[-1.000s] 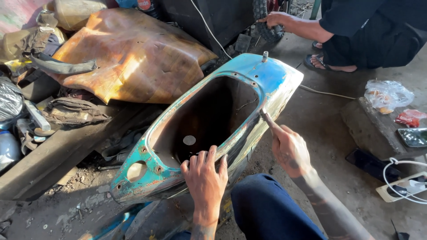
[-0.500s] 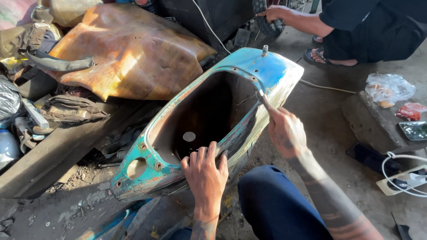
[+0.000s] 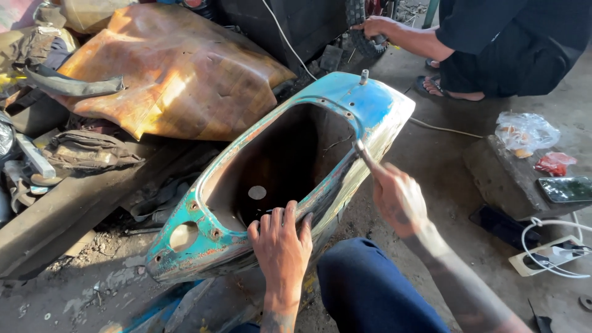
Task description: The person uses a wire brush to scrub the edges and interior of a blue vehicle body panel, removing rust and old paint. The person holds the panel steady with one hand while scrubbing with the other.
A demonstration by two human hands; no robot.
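A worn turquoise scooter body shell point(image 3: 370, 108) lies hollow side up on the ground in front of me, its paint chipped and rusty. My left hand point(image 3: 281, 246) grips its near rim, fingers curled over the edge. My right hand point(image 3: 398, 198) is closed around a thin metal tool point(image 3: 365, 154), whose tip touches the shell's right rim. My knee in blue trousers point(image 3: 364, 290) is between my arms.
A rusty orange sheet-metal panel point(image 3: 179, 74) lies at the back left among rags and scrap. Another person point(image 3: 493, 43) crouches at the top right, hand on a tyre. A stone block point(image 3: 499, 179) at right carries a plastic bag and a phone; a white power strip point(image 3: 549, 259) lies nearby.
My right hand has moved the tool forward and left along the shell's right rim. My left hand stays on the near rim. The view has shifted slightly.
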